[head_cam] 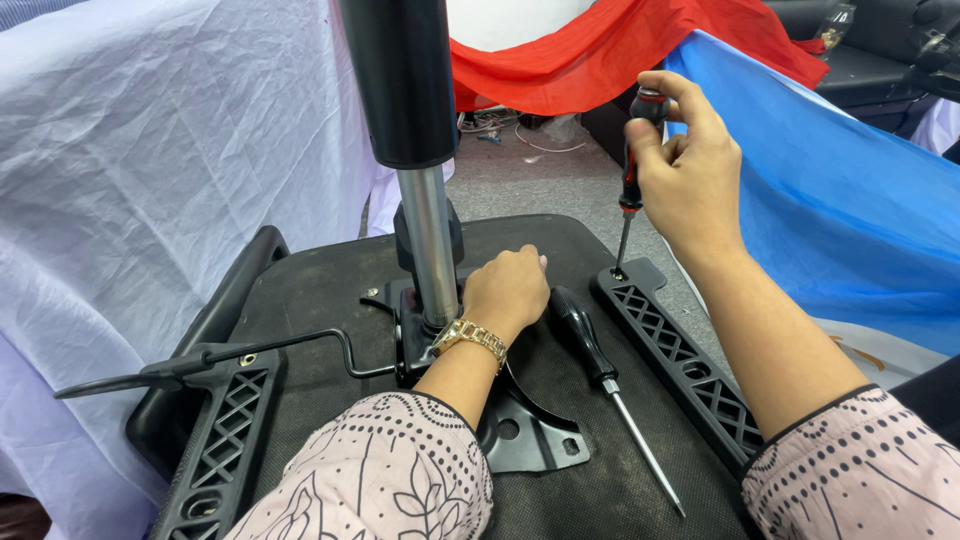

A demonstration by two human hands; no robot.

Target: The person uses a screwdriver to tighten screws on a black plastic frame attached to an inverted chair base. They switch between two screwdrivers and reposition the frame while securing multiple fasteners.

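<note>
Gas-lift column (420, 150) stands upright at centre of the upturned seat base (320, 290), my left hand (508, 290) resting on the base just right of it, touching the mounting plate (520, 430) at its foot. Lever (250, 352) runs left from the plate over the left bracket (215, 440). Spare screwdriver (610, 390) lies on the base between left hand and right bracket (680, 365); my right hand (690, 170) holds a screwdriver (630, 190) upright, tip at that bracket's far end.

Pretty bright, even indoor light from overhead, so shadows stay soft. Small glare streak down the shiny chrome metal cylinder (428, 245). Centre's sharp; the far right corner looks a bit soft, edges slightly stretched.
</note>
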